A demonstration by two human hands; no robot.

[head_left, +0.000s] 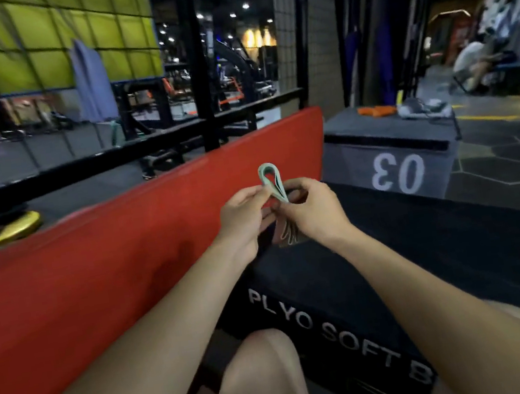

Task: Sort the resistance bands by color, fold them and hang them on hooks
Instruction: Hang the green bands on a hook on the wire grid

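We are looking down at a person's two bare hands meeting above a black plyo soft box [396,260] in a gym. The left hand [245,219] and the right hand [315,212] are both pinching a folded pale-green resistance band [272,179], whose looped end is standing up above the fingers while its folded tails are hanging down between the palms. The right hand is also curling round what is appearing to be more bands, darker in colour; we cannot tell how many. A red padded mat [94,272] is standing on edge just beside the box, on the left. Behind it a black metal rail and wire mesh are running across the view, with purple resistance bands [93,83] hanging from the mesh in front of yellow-green wall pads [36,38]. A yellow weight plate [1,233] is lying beyond the mat at far left. A second, grey box marked "03" [394,156] is sitting further back on the right, carrying an orange item [375,111] and some grey cloth.
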